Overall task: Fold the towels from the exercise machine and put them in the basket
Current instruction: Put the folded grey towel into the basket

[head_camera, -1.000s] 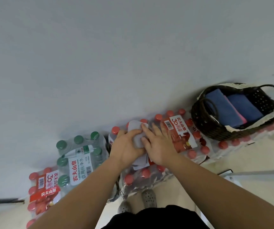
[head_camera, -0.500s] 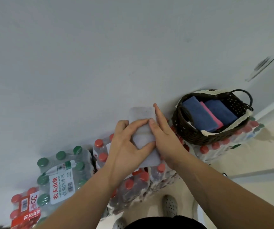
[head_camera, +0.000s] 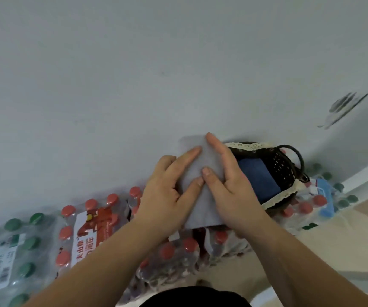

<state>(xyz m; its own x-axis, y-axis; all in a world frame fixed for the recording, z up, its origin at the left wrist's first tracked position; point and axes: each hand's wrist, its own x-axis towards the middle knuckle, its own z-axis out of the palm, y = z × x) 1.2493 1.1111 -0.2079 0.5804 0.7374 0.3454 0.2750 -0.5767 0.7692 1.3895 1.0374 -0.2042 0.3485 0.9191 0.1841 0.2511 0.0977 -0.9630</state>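
A plain pale grey wall (head_camera: 134,74) fills most of what you see. Along its foot runs a row of clear shrink-wrapped packs of red-capped plastic bottles (head_camera: 94,229), with a pack of green-capped bottles (head_camera: 8,251) at the far left. A strip of beige floor (head_camera: 334,240) shows at the lower right.

The dark woven wicker basket (head_camera: 285,165), edged with cream lace and fitted with a dark loop handle, sits on top of the bottle packs to your right, close to the wall.

You are holding the folded grey cloth towel (head_camera: 203,196) up in front of you, off any surface, above the red-capped packs. In this view its right edge overlaps the left part of the basket; whether it touches the basket cannot be told.

Your left hand (head_camera: 163,196) grips the towel's left side, thumb pressed on the near face and forefinger laid out across it. Your right hand (head_camera: 234,196) grips the right side, its thumb meeting your left thumb near the middle, its fingers stretched up along the edge. Both hands are closed onto the cloth, not loose.

A folded dark blue towel (head_camera: 258,180) already lies inside the basket.
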